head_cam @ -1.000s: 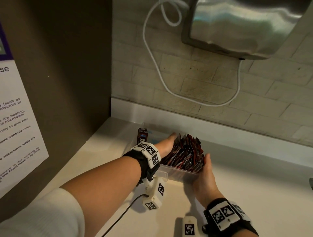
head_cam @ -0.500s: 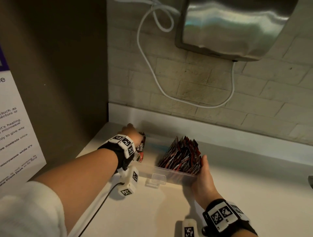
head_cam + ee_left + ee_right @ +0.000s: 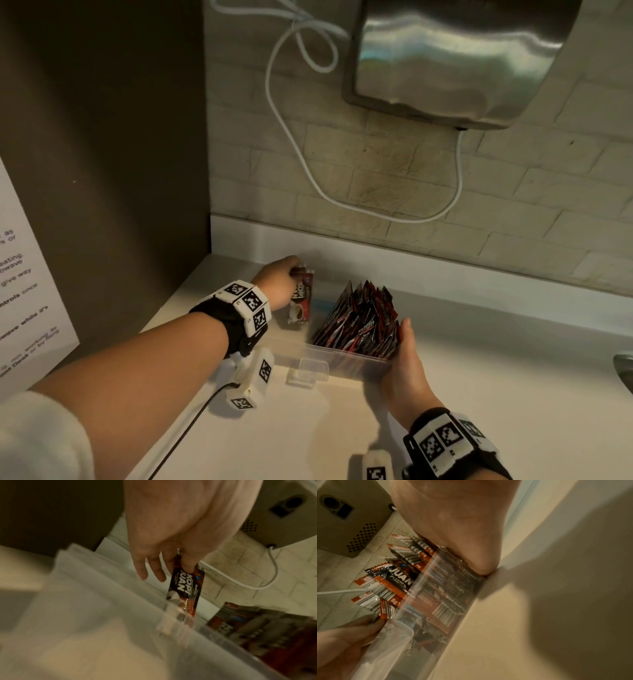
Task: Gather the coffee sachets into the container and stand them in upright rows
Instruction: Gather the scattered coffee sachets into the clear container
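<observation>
Clear plastic container (image 3: 342, 356) on the counter (image 3: 308, 428), its right end packed with upright coffee sachets (image 3: 359, 318) leaning together. Left hand (image 3: 279, 279) at the container's left end pinches two sachets (image 3: 301, 298) by their tops, hanging upright. Right hand (image 3: 404, 356) presses flat against the container's right wall, thumb touching the packed sachets.

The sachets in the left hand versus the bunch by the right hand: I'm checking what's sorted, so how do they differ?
1. The held sachets are only a few; the bunch is many.
2. The left hand pinches the held sachets at the container's left end; the bunch stands packed at its right end, against the right hand.
3. The held sachets hang nearly straight; the bunch leans.
Both show the same dark red wrapping.
</observation>
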`<action>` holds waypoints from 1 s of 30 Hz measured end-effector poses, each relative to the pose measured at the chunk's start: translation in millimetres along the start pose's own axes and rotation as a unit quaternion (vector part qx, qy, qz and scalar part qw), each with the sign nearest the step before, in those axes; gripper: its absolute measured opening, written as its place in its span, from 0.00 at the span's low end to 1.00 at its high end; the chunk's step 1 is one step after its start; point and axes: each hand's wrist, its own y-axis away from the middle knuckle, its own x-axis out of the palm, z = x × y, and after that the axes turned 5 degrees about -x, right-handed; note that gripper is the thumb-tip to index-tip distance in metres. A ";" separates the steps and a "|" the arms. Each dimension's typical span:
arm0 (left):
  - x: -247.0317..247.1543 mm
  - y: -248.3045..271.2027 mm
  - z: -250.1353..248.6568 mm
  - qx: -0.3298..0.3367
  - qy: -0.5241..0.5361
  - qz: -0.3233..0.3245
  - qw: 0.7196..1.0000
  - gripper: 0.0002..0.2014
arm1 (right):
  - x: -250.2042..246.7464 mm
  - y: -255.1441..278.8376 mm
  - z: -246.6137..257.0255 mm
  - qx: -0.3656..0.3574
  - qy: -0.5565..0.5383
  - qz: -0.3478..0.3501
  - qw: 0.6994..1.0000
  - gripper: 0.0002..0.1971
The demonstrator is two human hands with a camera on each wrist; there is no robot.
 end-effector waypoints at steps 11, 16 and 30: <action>43.4 28.8 -34.6 -0.075 0.225 0.188 0.953 0.27 | 8.8 7.9 6.4 -0.014 -0.015 0.033 0.999 0.29; 36.9 38.6 -28.2 -0.084 0.178 0.336 0.921 0.63 | 8.0 8.6 8.9 -0.028 0.018 0.059 0.998 0.30; 29.3 86.6 3.0 -0.063 0.092 0.326 0.939 0.73 | 1.6 25.0 8.6 0.002 0.169 0.167 0.971 0.31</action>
